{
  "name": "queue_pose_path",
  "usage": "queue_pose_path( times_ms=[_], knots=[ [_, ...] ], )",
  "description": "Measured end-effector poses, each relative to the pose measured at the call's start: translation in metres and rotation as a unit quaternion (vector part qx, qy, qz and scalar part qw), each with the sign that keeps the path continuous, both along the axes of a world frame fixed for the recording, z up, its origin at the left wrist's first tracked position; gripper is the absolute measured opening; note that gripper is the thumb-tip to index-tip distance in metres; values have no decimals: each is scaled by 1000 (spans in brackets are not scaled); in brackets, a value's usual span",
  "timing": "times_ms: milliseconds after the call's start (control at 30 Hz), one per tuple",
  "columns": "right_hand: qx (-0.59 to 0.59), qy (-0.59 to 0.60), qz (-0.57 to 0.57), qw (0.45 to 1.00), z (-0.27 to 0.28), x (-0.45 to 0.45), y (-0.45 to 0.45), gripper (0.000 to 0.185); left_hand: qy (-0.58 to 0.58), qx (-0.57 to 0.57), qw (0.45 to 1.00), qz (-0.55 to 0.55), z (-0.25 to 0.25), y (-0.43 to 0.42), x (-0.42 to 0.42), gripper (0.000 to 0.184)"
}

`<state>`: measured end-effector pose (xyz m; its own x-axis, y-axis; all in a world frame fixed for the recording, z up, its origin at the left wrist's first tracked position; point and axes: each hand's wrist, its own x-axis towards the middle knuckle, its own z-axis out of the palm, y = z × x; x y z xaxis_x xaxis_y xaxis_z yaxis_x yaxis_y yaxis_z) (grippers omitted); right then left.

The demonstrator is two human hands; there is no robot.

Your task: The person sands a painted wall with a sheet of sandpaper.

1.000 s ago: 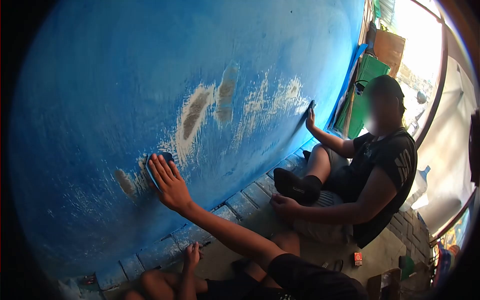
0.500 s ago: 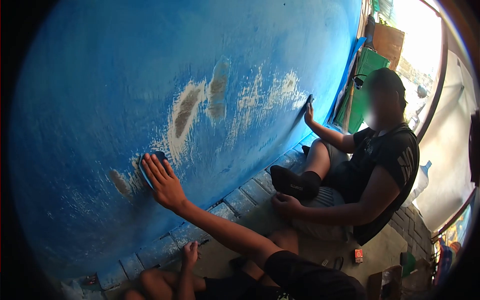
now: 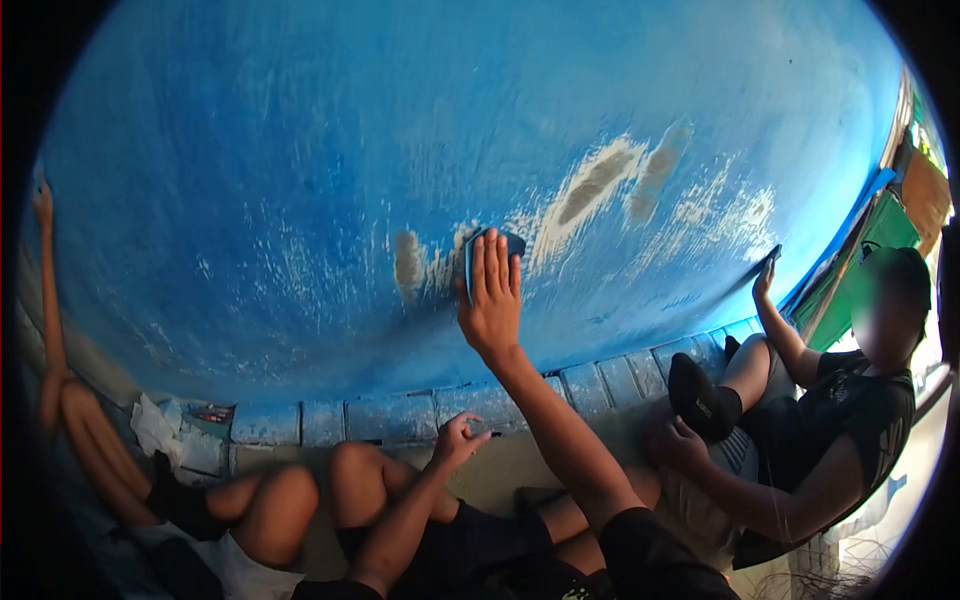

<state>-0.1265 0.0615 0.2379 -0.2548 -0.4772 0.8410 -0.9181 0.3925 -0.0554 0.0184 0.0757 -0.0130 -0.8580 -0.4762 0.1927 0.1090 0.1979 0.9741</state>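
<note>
Pressing against the blue wall [image 3: 300, 120], the right hand [image 3: 490, 290] has the dark pad [image 3: 513, 243] under its fingers, which lie nearly straight and close together, holding it there. The pad is placed between a narrow grey patch [image 3: 406, 262] on its left and a bigger, white-edged grey patch [image 3: 597, 188] on its right. The left hand [image 3: 460, 440] is half curled near a bent knee [image 3: 355, 465]; whether it holds something, I cannot tell. Farther right, a co-worker's hand [image 3: 765, 282] is at a second pad [image 3: 777, 252] on the wall.
</note>
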Motion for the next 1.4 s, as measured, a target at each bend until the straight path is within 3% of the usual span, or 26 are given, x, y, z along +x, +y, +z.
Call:
queue_pose_path(
  times_ms=[67, 100, 167, 200, 267, 400, 467, 700, 767, 867, 1100, 1200, 1367, 1400],
  knots=[
    [-2, -5, -12, 1000, -4, 2, -1, 56, -150, 63, 986, -44, 18, -2, 3, 26],
    [2, -5, -11, 1000, -2, 3, -2, 56, -150, 67, 985, -45, 12, 1, -1, 26],
    [13, -22, -23, 999, -1, 8, -1, 56, 31, -20, 998, 47, -6, 8, -6, 24],
    [2, -15, -30, 999, -5, 7, -3, 58, 32, -18, 998, 48, -1, 6, -4, 24],
    [5, -16, -29, 999, -12, 9, -2, 58, -51, 1, 998, -24, 20, 2, 2, 21],
    [31, -35, -21, 999, -19, 13, 0, 58, -56, 42, 998, -1, 1, -1, -5, 18],
    [39, -36, -23, 998, -17, 14, -3, 58, -65, 0, 997, 28, -12, -7, -10, 16],
    [9, -54, -5, 998, -2, 16, -6, 57, -68, 43, 996, 24, -3, -10, -10, 15],
    [29, -48, -8, 998, -2, 15, -2, 57, -85, 5, 996, 25, -3, -9, -12, 18],
    [40, -43, 10, 998, -21, 14, 2, 58, -83, 7, 996, 29, -8, -10, -13, 20],
    [70, -61, -7, 996, -10, 17, 9, 59, -87, 30, 995, 33, -11, -9, -13, 21],
    [49, -51, -15, 997, 14, 16, 4, 59, -95, 24, 995, 32, -9, -9, -15, 23],
    [24, -55, -2, 998, 7, 22, 4, 59, -89, 10, 994, 55, -31, -9, -21, 21],
    [14, -59, 13, 998, 4, 22, 3, 58, -106, 49, 992, 54, -26, -8, -19, 20]
  ],
)
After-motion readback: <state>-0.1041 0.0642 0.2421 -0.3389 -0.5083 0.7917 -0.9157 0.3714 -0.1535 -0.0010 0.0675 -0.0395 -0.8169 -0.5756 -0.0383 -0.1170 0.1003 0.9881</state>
